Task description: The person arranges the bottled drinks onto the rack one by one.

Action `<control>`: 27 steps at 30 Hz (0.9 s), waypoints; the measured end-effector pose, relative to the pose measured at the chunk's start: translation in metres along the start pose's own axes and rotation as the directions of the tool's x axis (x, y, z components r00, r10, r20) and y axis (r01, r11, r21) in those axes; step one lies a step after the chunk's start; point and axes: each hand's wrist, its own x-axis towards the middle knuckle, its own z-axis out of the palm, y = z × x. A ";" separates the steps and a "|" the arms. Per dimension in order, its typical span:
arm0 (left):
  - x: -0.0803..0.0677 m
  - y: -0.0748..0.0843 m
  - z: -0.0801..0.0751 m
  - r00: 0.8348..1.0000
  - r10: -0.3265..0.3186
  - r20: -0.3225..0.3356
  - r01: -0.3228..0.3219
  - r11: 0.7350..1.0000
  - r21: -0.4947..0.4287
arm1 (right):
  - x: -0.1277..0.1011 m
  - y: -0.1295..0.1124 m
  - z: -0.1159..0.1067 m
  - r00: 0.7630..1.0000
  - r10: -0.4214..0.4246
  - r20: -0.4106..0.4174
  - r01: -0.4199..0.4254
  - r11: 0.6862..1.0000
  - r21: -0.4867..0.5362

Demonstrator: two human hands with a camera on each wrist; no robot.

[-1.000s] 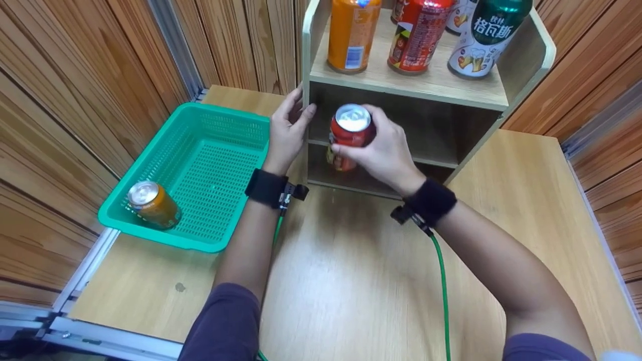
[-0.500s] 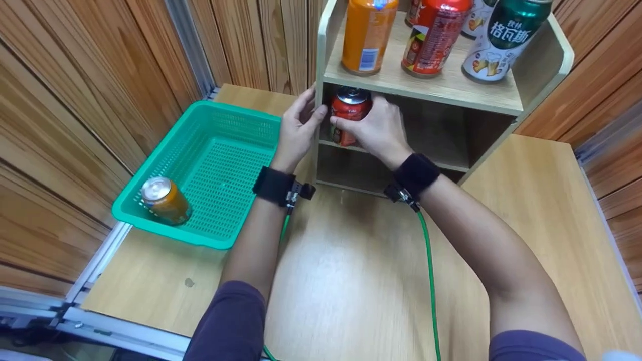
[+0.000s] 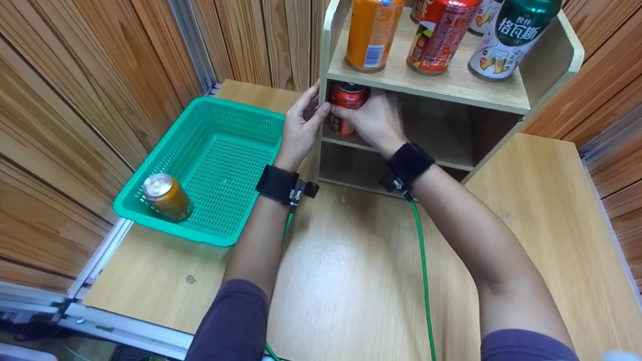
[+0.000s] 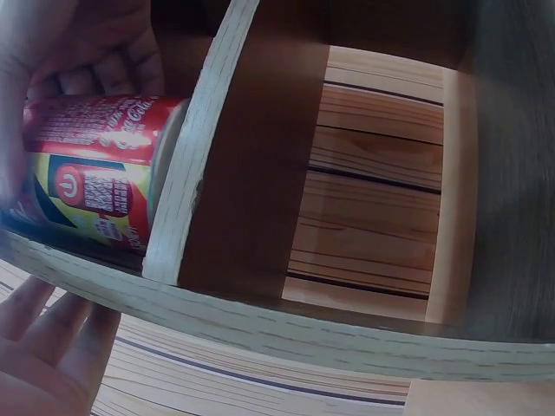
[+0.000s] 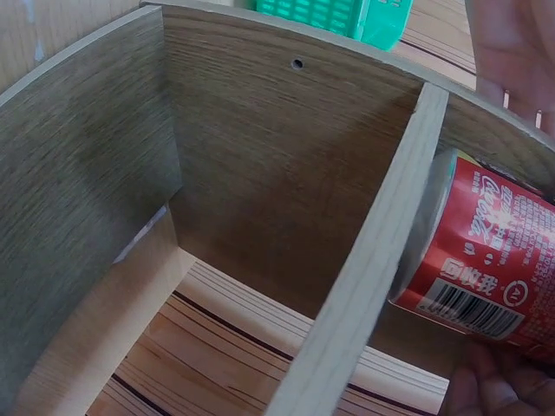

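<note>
A red Coca-Cola can [image 3: 348, 97] stands upright in the left end of the middle compartment of a small wooden shelf [image 3: 431, 92]. My right hand [image 3: 378, 123] reaches in and grips the can, thumb across its front and fingers round its far side. In both wrist views the bottom of the can [image 4: 95, 182] is right at the compartment's floor board [image 4: 191, 156]. My left hand [image 3: 299, 130] rests against the outside of the shelf's left side panel, thumb at the front edge and fingers extended along the panel.
On the top board stand an orange can [image 3: 373, 37], a red can [image 3: 441, 37], a green-and-white can [image 3: 514, 40] and others behind. To the left, a green basket [image 3: 200, 235] holds an orange can [image 3: 170, 200]. Green cables [image 3: 424, 265] trail from both wrists.
My right hand has carried the Coca-Cola can from in front of the shelf into the middle compartment and further back. My left hand has stayed at the side panel.
</note>
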 end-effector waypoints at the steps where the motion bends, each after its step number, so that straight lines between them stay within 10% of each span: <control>1: 0.000 0.000 0.000 1.000 -0.003 0.000 0.003 1.000 -0.002 | 0.000 0.001 0.000 1.000 -0.006 -0.009 0.006 1.000 -0.003; 27: 0.000 -0.001 0.000 1.000 -0.009 0.003 0.009 1.000 0.003 | -0.005 0.003 -0.013 0.999 0.046 0.011 -0.046 0.999 -0.013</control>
